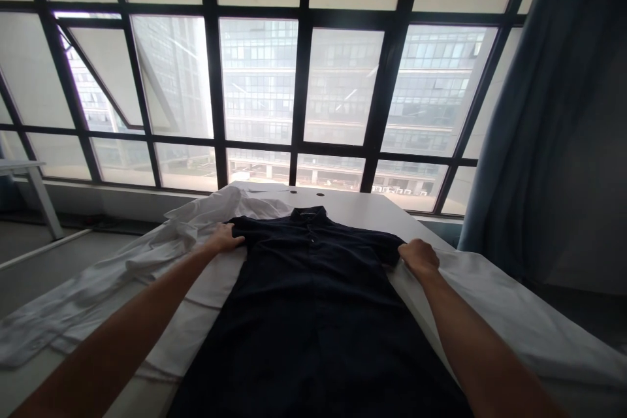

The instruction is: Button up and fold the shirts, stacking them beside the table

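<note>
A dark navy short-sleeved shirt (313, 294) lies flat and face up on a white table (372, 206), collar toward the window. My left hand (224, 237) is closed on the end of the shirt's left sleeve. My right hand (418, 257) is closed on the end of its right sleeve. Both arms reach forward along the shirt's sides.
A crumpled white shirt (147, 261) lies on the table's left side, partly under the dark one. A white cloth (514, 313) covers the table's right side. A large grid window (304, 78) stands behind the table, a blue-grey curtain (548, 130) hangs at right, and another table's leg (44, 199) shows at left.
</note>
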{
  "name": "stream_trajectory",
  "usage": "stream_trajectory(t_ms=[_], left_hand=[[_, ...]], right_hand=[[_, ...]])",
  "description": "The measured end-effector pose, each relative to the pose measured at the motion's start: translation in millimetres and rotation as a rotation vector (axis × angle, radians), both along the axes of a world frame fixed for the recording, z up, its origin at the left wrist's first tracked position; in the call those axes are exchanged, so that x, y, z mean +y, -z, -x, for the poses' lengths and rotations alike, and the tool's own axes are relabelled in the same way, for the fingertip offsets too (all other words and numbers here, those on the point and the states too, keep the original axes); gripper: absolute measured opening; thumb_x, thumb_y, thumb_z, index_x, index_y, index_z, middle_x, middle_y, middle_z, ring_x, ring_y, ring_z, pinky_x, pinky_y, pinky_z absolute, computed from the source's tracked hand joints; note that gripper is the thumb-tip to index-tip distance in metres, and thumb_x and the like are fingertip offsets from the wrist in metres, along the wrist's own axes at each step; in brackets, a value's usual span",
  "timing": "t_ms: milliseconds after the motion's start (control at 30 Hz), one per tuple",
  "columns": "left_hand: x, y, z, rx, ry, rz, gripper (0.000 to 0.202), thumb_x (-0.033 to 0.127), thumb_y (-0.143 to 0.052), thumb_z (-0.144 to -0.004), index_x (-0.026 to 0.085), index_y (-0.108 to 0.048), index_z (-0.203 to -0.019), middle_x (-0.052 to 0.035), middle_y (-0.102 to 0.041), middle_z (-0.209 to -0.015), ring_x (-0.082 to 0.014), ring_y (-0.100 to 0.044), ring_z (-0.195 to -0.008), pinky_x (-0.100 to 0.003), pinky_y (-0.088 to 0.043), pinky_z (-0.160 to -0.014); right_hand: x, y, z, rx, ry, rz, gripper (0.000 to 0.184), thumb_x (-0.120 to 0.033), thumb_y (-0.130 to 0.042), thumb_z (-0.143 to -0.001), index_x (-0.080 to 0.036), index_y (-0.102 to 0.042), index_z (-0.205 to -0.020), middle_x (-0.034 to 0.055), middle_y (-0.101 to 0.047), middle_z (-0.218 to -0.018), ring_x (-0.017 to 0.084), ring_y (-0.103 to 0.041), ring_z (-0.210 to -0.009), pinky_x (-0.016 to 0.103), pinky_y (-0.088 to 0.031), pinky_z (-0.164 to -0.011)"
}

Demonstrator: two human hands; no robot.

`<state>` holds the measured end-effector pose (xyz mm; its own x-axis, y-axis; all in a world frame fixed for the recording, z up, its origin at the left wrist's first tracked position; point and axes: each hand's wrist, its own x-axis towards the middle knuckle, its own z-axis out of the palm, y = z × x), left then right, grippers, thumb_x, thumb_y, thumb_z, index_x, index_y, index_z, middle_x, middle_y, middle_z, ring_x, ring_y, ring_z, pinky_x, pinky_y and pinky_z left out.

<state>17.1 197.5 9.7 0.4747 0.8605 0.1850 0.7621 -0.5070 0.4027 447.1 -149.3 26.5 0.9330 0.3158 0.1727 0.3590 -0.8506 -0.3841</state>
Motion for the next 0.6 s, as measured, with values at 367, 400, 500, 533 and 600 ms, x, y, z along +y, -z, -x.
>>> stream_trajectory(t_ms=[367,400,500,533,600], left_hand=[[-101.0,14.5,11.6,0.275,0.144,0.015,0.069,0.052,-0.061,-0.082,0.013,-0.050,-0.138,-0.0209,-0.049,-0.141,-0.0333,-0.052,-0.126,-0.035,-0.041,-0.102],[-106.9,13.4,15.2,0.277,0.154,0.026,0.068,0.051,-0.062,-0.081,0.014,-0.052,-0.136,-0.0196,-0.053,-0.137,-0.0332,-0.054,-0.123,-0.035,-0.043,-0.099],[-124.0,10.3,25.6,0.255,0.186,0.161,0.070,0.048,-0.066,-0.078,0.014,-0.050,-0.138,-0.0154,-0.065,-0.119,-0.0297,-0.065,-0.104,-0.030,-0.051,-0.082],[-129.2,9.7,28.6,0.237,0.197,0.224,0.074,0.046,-0.067,-0.077,0.015,-0.047,-0.141,-0.0137,-0.067,-0.115,-0.0279,-0.067,-0.095,-0.028,-0.052,-0.074],[-137.9,9.2,33.6,0.201,0.216,0.314,0.081,0.044,-0.070,-0.074,0.019,-0.042,-0.146,-0.0115,-0.068,-0.114,-0.0252,-0.069,-0.084,-0.026,-0.052,-0.061]], right_hand=[[-15.5,6.7,74.3,0.347,-0.443,0.301,0.021,-0.029,-0.064,-0.081,-0.010,-0.062,-0.088,0.0111,-0.066,-0.074,0.022,-0.068,-0.061,0.031,-0.056,-0.054],[-20.9,8.3,77.6,0.378,-0.446,0.293,0.022,-0.030,-0.067,-0.080,-0.010,-0.061,-0.088,0.0092,-0.065,-0.072,0.021,-0.067,-0.058,0.030,-0.056,-0.051],[-38.2,14.0,81.9,0.459,-0.461,0.287,0.027,-0.034,-0.073,-0.078,-0.013,-0.059,-0.087,0.0040,-0.061,-0.065,0.018,-0.063,-0.054,0.030,-0.056,-0.047],[-43.4,16.2,82.2,0.479,-0.470,0.279,0.029,-0.036,-0.075,-0.077,-0.013,-0.058,-0.086,0.0027,-0.060,-0.063,0.017,-0.062,-0.052,0.030,-0.055,-0.046],[-51.9,20.8,82.1,0.482,-0.499,0.249,0.030,-0.038,-0.075,-0.078,-0.014,-0.058,-0.083,0.0007,-0.057,-0.062,0.014,-0.058,-0.049,0.028,-0.054,-0.045]])
